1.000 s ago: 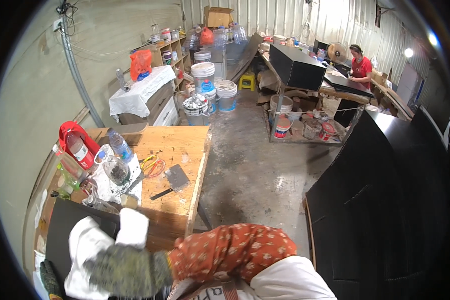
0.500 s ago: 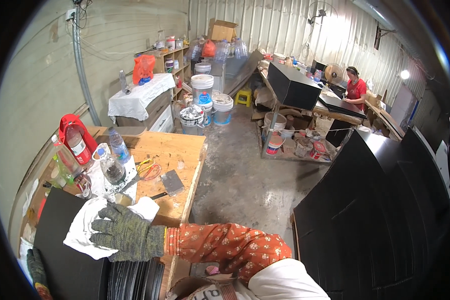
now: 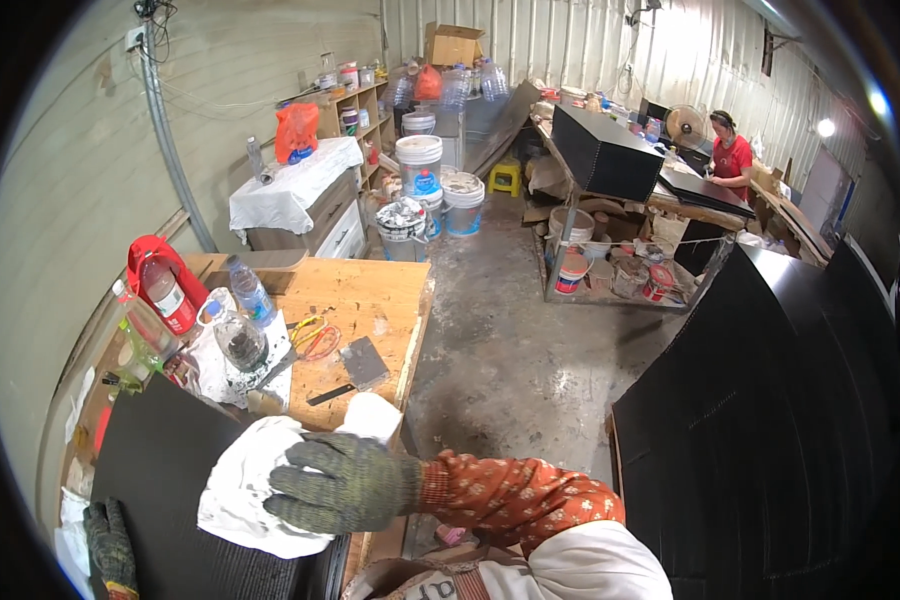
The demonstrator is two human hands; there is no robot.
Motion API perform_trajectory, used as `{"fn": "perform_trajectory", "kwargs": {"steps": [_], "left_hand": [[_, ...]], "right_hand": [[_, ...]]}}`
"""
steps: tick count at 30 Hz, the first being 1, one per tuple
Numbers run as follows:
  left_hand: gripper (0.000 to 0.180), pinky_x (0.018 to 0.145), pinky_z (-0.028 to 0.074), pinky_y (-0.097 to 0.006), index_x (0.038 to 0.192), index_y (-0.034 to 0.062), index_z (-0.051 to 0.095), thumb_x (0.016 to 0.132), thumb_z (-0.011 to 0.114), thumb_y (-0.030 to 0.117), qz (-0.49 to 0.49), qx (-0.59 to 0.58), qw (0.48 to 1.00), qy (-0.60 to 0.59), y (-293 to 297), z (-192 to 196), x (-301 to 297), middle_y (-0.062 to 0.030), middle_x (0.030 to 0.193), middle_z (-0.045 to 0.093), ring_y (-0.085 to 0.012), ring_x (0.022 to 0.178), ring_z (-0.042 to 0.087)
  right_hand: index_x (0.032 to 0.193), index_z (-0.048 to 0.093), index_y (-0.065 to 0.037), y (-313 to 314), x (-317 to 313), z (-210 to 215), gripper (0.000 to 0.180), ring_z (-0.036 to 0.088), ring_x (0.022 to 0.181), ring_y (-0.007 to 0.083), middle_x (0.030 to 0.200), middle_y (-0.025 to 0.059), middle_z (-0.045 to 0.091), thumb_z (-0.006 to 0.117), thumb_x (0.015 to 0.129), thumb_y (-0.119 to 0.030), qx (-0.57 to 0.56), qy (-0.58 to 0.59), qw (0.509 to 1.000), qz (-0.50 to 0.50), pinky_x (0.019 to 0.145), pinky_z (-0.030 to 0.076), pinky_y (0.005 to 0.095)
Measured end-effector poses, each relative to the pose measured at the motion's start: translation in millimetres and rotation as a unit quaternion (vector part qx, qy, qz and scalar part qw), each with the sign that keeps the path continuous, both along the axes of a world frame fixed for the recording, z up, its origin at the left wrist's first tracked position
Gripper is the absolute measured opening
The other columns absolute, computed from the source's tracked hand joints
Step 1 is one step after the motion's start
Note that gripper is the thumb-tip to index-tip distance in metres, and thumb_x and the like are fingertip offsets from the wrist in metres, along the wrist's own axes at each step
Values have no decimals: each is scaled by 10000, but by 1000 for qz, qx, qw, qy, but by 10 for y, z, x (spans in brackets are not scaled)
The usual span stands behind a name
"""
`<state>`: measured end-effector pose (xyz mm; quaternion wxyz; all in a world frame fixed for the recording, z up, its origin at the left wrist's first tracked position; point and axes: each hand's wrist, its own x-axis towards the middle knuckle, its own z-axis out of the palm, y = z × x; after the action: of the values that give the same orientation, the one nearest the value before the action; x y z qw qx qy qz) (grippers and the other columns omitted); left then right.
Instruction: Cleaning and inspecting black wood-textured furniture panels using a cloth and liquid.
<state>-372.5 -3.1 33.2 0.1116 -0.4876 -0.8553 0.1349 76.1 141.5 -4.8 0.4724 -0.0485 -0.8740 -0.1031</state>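
My right hand (image 3: pixel 342 484), in a grey-green knitted glove, presses a bunched white cloth (image 3: pixel 238 490) against the top of a dark black panel (image 3: pixel 155 455). The glove's fingers stretch over the cloth and hold it to the surface. Under the panel's near right side, the edges of several stacked black sheets are partly covered by cloth and hand. At the lower left, my left hand (image 3: pixel 110 548), gloved alike, lies along the panel's left edge with its fingers stretched out; I see nothing held in it.
Bottles (image 3: pixel 238 340), yellow-and-red-handled pliers or scissors (image 3: pixel 315 338) and a small grey plate (image 3: pixel 364 362) lie on the wooden bench (image 3: pixel 370 290). Large black panels (image 3: pixel 740 440) stand right. Buckets (image 3: pixel 462 205) stand farther back. A person in red (image 3: pixel 732 160) works at the far table.
My right hand has slid the white cloth to the right and nearer across the panel. The left hand has stayed at the panel's left edge. The whole view has shifted a little.
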Motion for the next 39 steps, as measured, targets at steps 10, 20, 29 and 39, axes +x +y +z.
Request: {"fn": "perform_trajectory", "kwargs": {"steps": [10,20,29,39], "left_hand": [[382,1118,251,-381,1345,35,437,988,322,105,-61,92,987,-116,363,32,235,-190,1417,374,-328,1309,349],[407,1142,209,-362,1377,47,397,973,341,42,-132,124,972,-148,397,-205,-243,-152,1455,321,-296,1342,297],[367,1127,236,-346,1337,14,440,987,354,81,-95,113,977,-156,476,83,278,-162,1410,384,-286,1312,341],[388,1106,267,-324,1344,-19,415,999,410,159,-110,250,915,-297,446,-222,-225,-171,1391,406,-253,1283,388]], "right_hand": [[1165,579,-86,61,129,-101,411,564,1008,304,1115,154,565,556,780,-226,34,-3,998,-50,785,510,435],[1154,602,-121,286,172,-37,437,558,983,283,1115,98,582,562,746,-272,6,-24,1000,-3,752,486,421],[1171,589,-139,305,106,-121,413,559,1044,305,1191,107,555,556,779,-266,-80,-1,996,-39,793,486,441],[1240,518,-58,207,145,-80,539,576,971,306,1204,180,514,557,740,-252,-63,-97,992,-52,726,512,406]]}}
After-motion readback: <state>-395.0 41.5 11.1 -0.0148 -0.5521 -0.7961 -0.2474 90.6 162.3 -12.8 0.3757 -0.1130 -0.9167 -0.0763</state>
